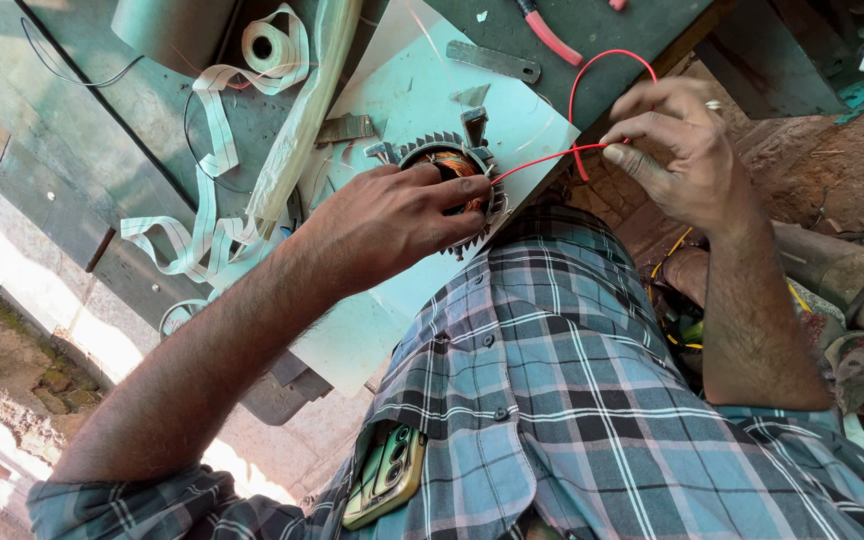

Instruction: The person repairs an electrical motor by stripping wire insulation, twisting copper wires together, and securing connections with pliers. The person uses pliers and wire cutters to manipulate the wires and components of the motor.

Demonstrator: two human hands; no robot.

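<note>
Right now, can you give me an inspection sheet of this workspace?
Surface: dark green bench with a pale sheet on it.
Job's things: toothed motor stator with copper windings; red wire running from it.
Clutter: white tape roll with loose strip, flat metal bar, red-handled tool.
Grippers: left hand rests on the stator; right hand fingers pinch the red wire.
Cables: thin black wire on the bench.
Surroundings: dirt ground; phone in shirt pocket.

— What is under the left hand (392,215)?
— A toothed motor stator (449,165) with copper windings, on a pale sheet (422,85) on the desk (102,110); the hand covers its near side.
— And the right hand (677,150)?
— Its fingers (627,155) pinch a red wire (542,160) running from the stator. White tape (212,150) lies to the left.
</note>
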